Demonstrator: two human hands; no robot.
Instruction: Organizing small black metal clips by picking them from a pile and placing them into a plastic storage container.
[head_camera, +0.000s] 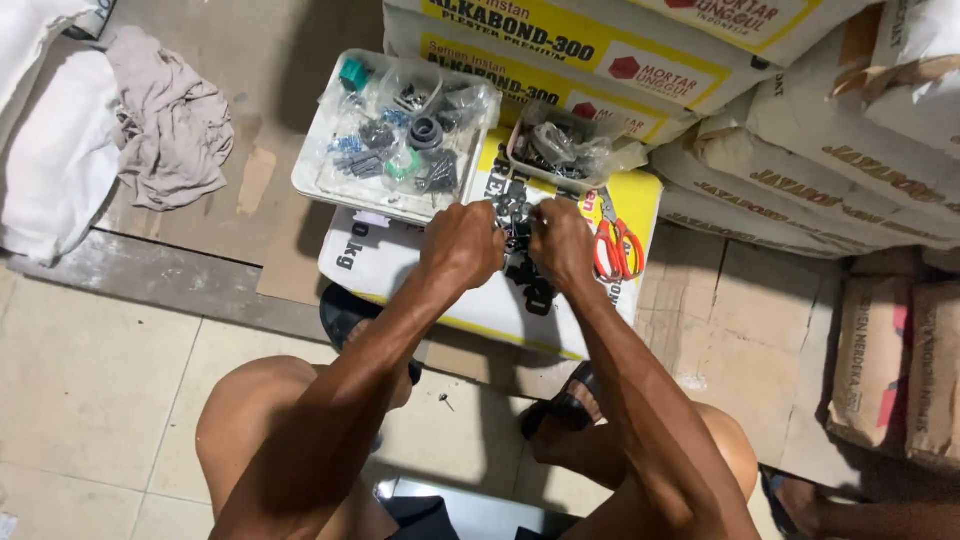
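On top of the yellow-and-white sack (400, 262), left hand (462, 243) and right hand (560, 242) are both pinching a small black part (517, 222), with more loose black pieces (532, 288) below, so looks maybe midway, plenty left in the bagged-parts tray (318, 170).

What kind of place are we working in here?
Probably a building-supply store or storeroom: stacked mortar sacks, a tray of bagged small fittings, and a bare tiled floor where both hands work over a sack.
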